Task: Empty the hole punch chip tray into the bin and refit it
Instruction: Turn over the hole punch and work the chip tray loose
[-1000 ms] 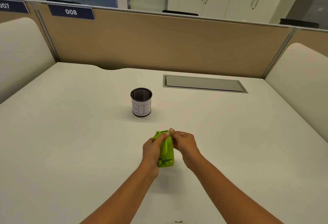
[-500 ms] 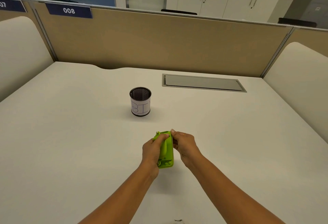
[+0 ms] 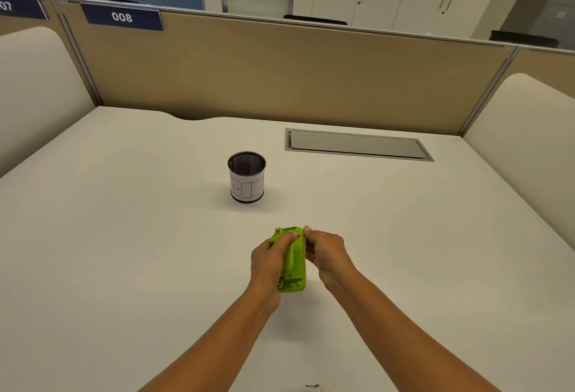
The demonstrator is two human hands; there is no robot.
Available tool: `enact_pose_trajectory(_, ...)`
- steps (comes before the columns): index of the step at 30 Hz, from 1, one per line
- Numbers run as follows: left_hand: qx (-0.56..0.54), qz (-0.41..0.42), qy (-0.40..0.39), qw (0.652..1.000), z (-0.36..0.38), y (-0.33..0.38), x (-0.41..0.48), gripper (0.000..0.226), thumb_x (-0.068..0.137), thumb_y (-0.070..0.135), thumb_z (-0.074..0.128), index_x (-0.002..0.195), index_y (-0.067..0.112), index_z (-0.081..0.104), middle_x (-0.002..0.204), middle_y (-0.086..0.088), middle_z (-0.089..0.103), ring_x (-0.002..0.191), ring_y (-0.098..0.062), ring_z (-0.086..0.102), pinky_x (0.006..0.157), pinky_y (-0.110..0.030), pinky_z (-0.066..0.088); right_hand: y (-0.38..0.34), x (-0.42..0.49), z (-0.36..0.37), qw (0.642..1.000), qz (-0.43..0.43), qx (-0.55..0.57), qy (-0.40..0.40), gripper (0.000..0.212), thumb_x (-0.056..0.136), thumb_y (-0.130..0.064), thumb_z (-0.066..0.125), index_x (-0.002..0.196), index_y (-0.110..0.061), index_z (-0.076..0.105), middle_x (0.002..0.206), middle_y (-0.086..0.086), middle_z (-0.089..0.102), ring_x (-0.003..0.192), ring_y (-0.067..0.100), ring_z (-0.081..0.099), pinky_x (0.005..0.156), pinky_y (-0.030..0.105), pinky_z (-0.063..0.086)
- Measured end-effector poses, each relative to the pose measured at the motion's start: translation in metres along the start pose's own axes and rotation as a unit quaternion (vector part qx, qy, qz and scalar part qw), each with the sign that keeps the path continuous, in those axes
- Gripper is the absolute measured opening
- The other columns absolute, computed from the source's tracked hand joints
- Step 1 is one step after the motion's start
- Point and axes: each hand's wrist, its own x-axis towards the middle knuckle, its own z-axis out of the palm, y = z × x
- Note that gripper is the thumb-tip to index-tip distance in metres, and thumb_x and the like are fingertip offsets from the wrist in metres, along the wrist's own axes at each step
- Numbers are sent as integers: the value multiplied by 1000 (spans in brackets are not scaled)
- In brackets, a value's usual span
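Hole punch [image 3: 292, 259] sits on edge near the desk's [image 3: 124, 236] front middle, your left hand [image 3: 270, 262] clamping it so your right hand [image 3: 326, 253] can pinch its base, bin [image 3: 246, 177] beyond.

bin [image 3: 246, 177] behind hole punch [image 3: 294, 259], on desk [image 3: 124, 236]

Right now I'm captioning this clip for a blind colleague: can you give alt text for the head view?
Two bare hands, left hand and right hand, grip a green hole punch over a white desk. Farther back stands a black mesh cup labelled as the bin, before a tan partition.
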Motion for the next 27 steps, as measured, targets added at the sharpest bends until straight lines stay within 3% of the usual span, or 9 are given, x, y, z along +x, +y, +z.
enact_pose_trajectory(14,-10,-25,6,1000,0,-2,-1,15,80,27,66,73,17,58,75,-6,58,65,-19,55,57,-25,45,0,-6,-1,994,64,88,-12,17,90,-11,55,76,-4,61,73,9,63,65,16,61,55,19,54)
enact_pose_trajectory(20,-39,-44,24,998,-4,0,2,16,79,28,67,74,16,58,77,-7,59,66,-20,56,55,-26,45,6,-11,-3,997,34,37,-62,18,90,-15,55,79,-7,66,76,8,66,69,15,63,66,21,54)
enact_pose_trajectory(27,-85,-51,65,993,-11,6,11,20,76,27,71,74,12,58,79,-9,59,66,-23,57,60,-29,49,20,-18,0,995,-15,-43,-84,18,87,-19,60,76,-8,69,74,8,69,64,14,65,68,21,54)
